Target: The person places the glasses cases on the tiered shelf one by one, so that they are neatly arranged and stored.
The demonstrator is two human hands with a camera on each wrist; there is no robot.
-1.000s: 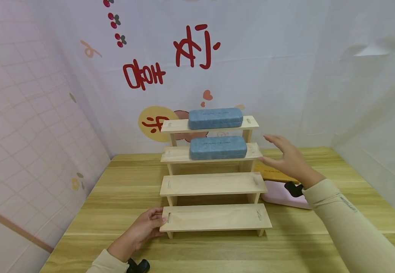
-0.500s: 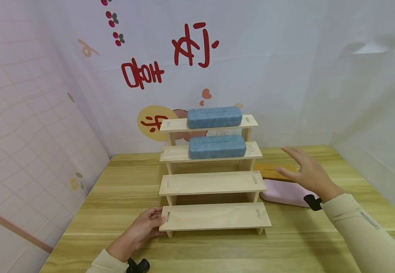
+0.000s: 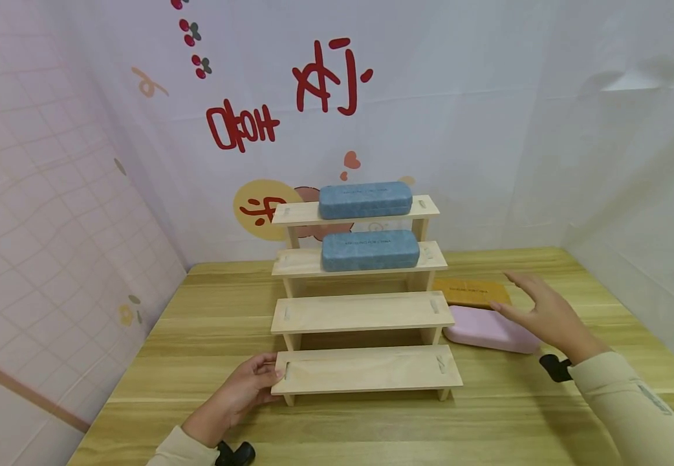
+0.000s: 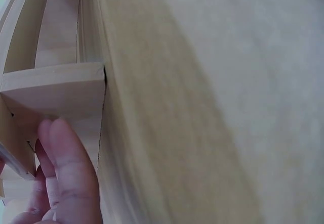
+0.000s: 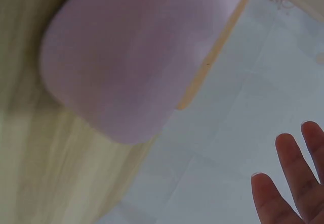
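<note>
A pale wooden stepped display shelf with several tiers stands on the table. My left hand grips the left end of its lowest tier, thumb on top; in the left wrist view the fingers reach underneath. One blue glasses case lies on the top tier, and another blue glasses case lies on the tier below. My right hand holds nothing, its fingers spread near a pink glasses case. Behind that lies an orange-yellow glasses case. In the right wrist view, the pink case fills the upper left.
The wood-grain table reaches back to a white printed cloth. Another cloth with a grid pattern hangs at the left. The pink and orange-yellow cases lie close to the shelf's right side.
My right hand has moved right and down, away from the shelf's second tier toward the right end of the pink case. The left hand keeps its place on the lowest tier.
</note>
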